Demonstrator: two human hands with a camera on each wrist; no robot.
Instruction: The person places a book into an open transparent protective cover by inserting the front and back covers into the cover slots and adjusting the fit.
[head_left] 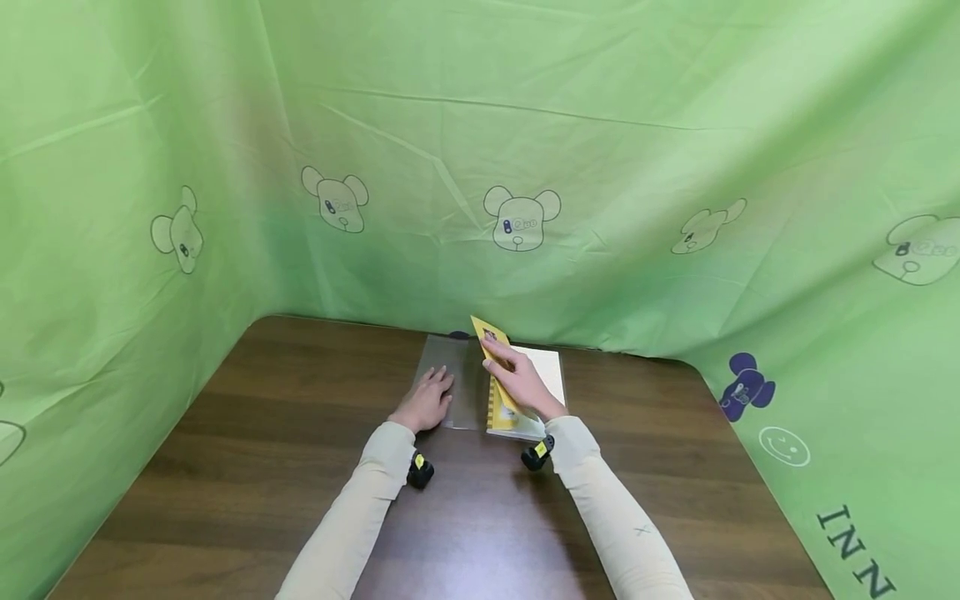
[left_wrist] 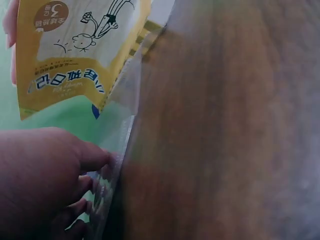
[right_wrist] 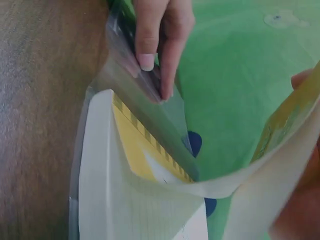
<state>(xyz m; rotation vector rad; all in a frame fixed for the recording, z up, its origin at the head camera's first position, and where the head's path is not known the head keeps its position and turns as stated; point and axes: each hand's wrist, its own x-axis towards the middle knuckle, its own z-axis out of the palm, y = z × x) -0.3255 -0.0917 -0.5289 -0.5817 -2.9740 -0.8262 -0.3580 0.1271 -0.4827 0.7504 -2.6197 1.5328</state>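
A yellow-covered book (head_left: 547, 371) lies on the right part of a clear plastic book cover (head_left: 468, 396), near the table's back edge. My right hand (head_left: 521, 383) holds the book's front cover (left_wrist: 30, 90) between thumb and fingers, lifted at a slant off the pages. Printed characters and a line-drawn figure show on that cover in the left wrist view. To the left, my left hand (head_left: 423, 402) rests on the plastic with its fingers stretched out. White page edges (right_wrist: 95, 165) and the yellow striped spine strip (right_wrist: 150, 142) face the right wrist camera.
The brown wooden table (head_left: 262, 467) spreads out on both sides and in front. A green cloth (head_left: 420, 275) with bear-head prints hangs along its back and sides. Black wrist cameras (head_left: 421, 471) sit at both cuffs, close to the tabletop.
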